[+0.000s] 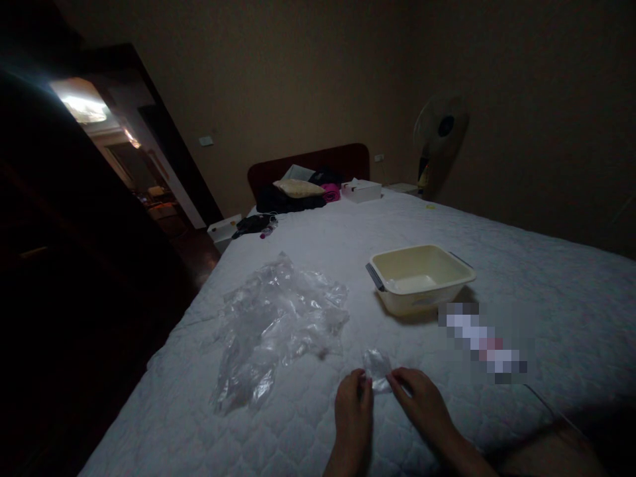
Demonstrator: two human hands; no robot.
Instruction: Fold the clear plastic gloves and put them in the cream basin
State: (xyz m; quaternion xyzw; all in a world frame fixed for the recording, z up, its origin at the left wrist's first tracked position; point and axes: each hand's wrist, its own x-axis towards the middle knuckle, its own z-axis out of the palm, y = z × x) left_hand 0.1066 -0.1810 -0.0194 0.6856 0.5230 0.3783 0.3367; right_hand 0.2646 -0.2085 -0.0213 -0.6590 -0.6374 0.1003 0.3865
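Between my hands, just above or on the bed, is a small clear plastic bag [377,366]. My left hand [354,401] pinches its left edge, fingers closed. On the opposite edge, my right hand [420,397] grips the plastic between thumb and fingers. A large crumpled sheet of clear plastic [283,318] lies spread out to the left of my hands. Beyond my right hand stands a cream-coloured plastic basin [422,288] with grey handles; its visible inside shows only the bare bottom.
The bed [298,437] has a white quilted cover. A blurred-out object [481,339] with a cord lies right of my hands. Near the headboard [308,159] are a pillow [301,189], dark cloth and a white box [362,191]. A fan [442,126] stands at the back right.
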